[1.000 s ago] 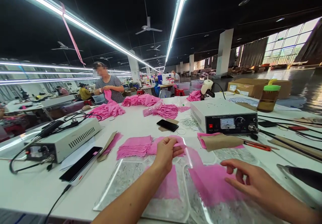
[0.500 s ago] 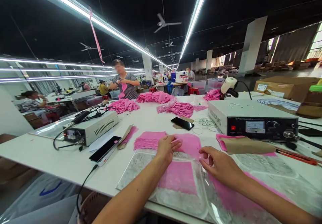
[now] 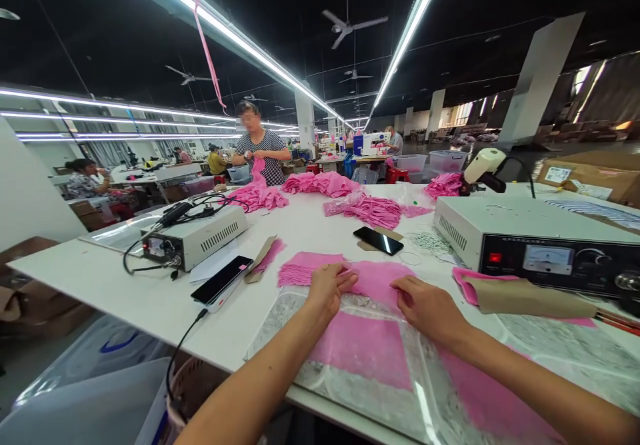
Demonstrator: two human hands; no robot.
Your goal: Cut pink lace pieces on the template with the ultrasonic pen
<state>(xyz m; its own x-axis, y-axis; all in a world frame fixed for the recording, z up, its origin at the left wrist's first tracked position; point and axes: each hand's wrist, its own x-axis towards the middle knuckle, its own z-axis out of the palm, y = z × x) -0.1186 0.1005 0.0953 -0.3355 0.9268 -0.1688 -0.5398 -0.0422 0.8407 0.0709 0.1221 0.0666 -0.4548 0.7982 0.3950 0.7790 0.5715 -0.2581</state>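
- My left hand (image 3: 325, 288) is pinched, thumb and fingertips together, on the left side of the pink cloth (image 3: 377, 278)
- My right hand (image 3: 433, 308) has its fingertips closed on the cloth's right edge, so the cloth spans the gap between my two hands
- Just left of the cloth, behind my left hand, sits the layered pink stack (image 3: 307, 267)
- The clear sheet (image 3: 280, 315) lies below my hands, by the front edge of the white table (image 3: 155, 298)
- A pink square (image 3: 367, 352) shows at the sheet between my forearms (on it or under it, I cannot tell), and a second square (image 3: 483, 388) is partly covered by my right forearm
- Beyond my hands lies the black phone (image 3: 379, 240); to my right, the brown card (image 3: 525, 295) rests on more pink fabric in front of the meter box (image 3: 543, 232)
- Across the table, a person in stripes (image 3: 263, 144) holds pink fabric in both hands, next to the pink heaps (image 3: 320, 183)
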